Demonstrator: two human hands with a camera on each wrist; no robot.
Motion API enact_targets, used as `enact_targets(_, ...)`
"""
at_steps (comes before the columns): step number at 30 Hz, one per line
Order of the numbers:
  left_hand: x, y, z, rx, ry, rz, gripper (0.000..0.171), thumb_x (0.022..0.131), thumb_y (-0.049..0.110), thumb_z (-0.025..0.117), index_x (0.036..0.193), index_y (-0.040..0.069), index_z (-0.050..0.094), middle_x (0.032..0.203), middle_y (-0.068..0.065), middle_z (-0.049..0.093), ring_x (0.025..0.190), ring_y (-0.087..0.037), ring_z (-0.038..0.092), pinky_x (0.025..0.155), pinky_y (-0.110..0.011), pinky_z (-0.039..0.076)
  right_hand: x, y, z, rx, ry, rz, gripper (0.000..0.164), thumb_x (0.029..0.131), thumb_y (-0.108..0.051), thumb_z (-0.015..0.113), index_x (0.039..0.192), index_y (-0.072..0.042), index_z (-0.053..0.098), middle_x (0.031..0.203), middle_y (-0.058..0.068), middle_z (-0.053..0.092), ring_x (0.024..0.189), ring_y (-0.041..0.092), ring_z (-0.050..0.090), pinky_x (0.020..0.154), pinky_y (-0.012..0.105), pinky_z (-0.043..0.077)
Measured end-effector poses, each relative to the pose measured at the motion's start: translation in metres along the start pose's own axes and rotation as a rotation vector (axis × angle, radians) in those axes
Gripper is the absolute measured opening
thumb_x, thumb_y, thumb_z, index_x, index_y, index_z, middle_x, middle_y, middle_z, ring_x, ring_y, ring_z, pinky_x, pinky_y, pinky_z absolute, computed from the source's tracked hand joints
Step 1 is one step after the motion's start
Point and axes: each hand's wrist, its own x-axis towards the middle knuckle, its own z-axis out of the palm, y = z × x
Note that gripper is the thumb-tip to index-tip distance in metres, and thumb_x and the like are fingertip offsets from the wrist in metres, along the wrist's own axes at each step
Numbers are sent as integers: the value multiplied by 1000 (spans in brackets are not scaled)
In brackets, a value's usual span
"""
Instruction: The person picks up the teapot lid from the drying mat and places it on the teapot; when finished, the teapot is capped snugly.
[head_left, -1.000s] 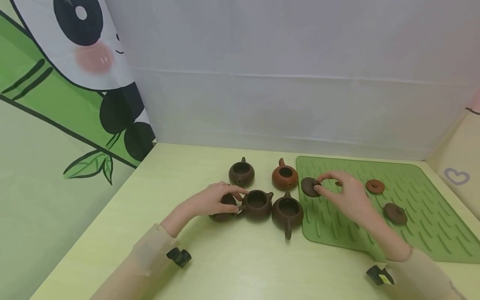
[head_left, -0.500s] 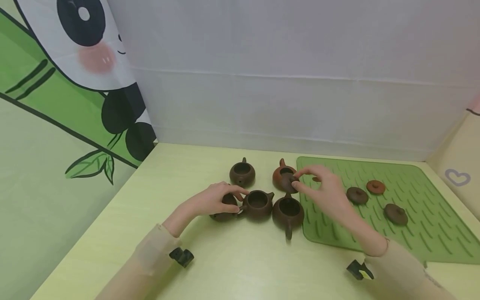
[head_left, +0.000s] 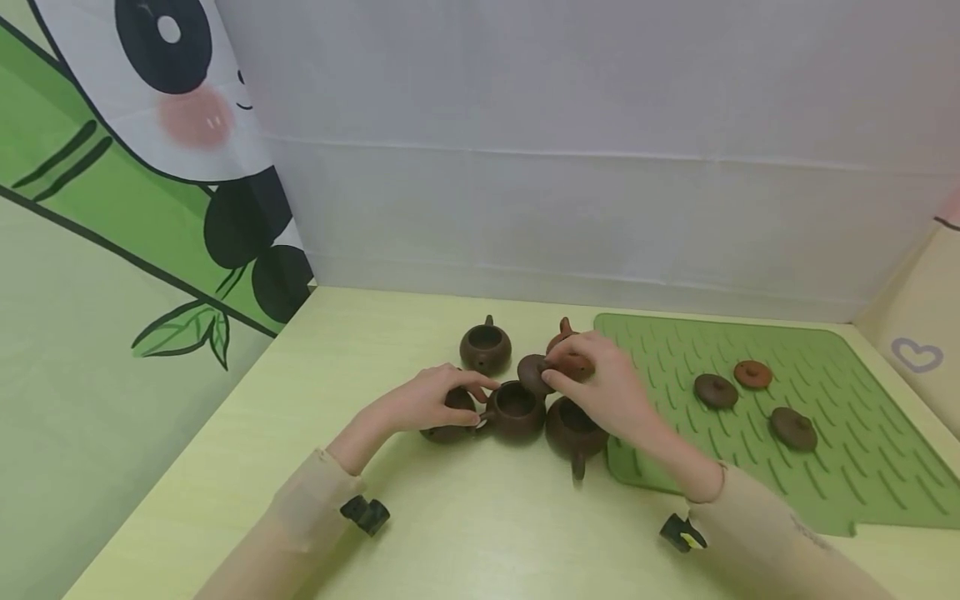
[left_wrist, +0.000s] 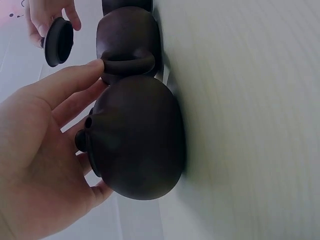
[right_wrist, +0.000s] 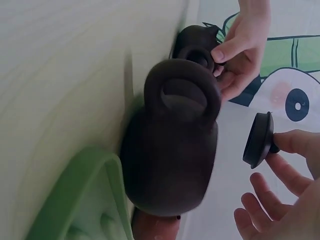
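Note:
My right hand [head_left: 607, 379] pinches a dark brown teapot lid [head_left: 534, 375] by its knob, tilted above the far rim of the middle teapot [head_left: 517, 425]. That teapot stands uncovered, its opening facing up. My left hand [head_left: 427, 400] has its thumb and fingers at the middle teapot's handle [left_wrist: 130, 65], pinching its upper end. Beneath my left hand sits a lidded teapot [left_wrist: 137, 140], its knob showing in the left wrist view. Right of the middle teapot is another dark lidless teapot [head_left: 572, 433], handle toward me and partly covered by my right hand.
A dark lidless teapot [head_left: 484, 352] and a reddish teapot [head_left: 576, 367], partly hidden by my right hand, stand behind. To the right lies a green ridged mat [head_left: 675, 337] bearing two dark lids, one a brown lid [head_left: 792, 429], and a reddish lid [head_left: 752, 374].
My right hand has carried the dark lid left from the mat's edge, past the reddish teapot, to the middle teapot. My left hand stays in place.

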Motion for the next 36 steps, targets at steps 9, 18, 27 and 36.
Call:
enact_targets(9, 0, 1, -1, -2, -7, -14, 49, 91, 19, 69, 138, 15, 58, 115, -4, 73, 112, -21, 66, 97, -46, 51, 2, 3, 18, -12, -39, -5, 11, 86, -21, 77, 96, -20, 73, 105, -1, 69, 103, 22, 61, 87, 44, 51)
enact_targets(18, -2, 2, -2, -9, -6, -8, 48, 92, 19, 69, 138, 13, 58, 115, -4, 74, 113, -23, 66, 97, -47, 50, 5, 1, 29, -33, -73, 27, 10, 85, -25, 78, 93, -22, 72, 107, 0, 69, 111, 24, 62, 97, 45, 48)
enact_targets(27, -2, 0, -1, -15, -14, -7, 47, 92, 19, 68, 137, 12, 58, 115, -4, 73, 114, -23, 64, 96, -47, 50, 4, 1, 35, -71, -118, 45, 9, 84, -25, 79, 89, -24, 71, 106, -1, 67, 110, 27, 57, 92, 44, 46)
enact_targets(36, -2, 0, -2, 0, -6, 5, 47, 92, 19, 69, 137, 13, 58, 115, -5, 73, 112, -24, 65, 95, -48, 50, 4, 3, 38, -99, -122, 36, 9, 83, -24, 80, 87, -26, 71, 109, 1, 67, 111, 26, 56, 90, 46, 47)
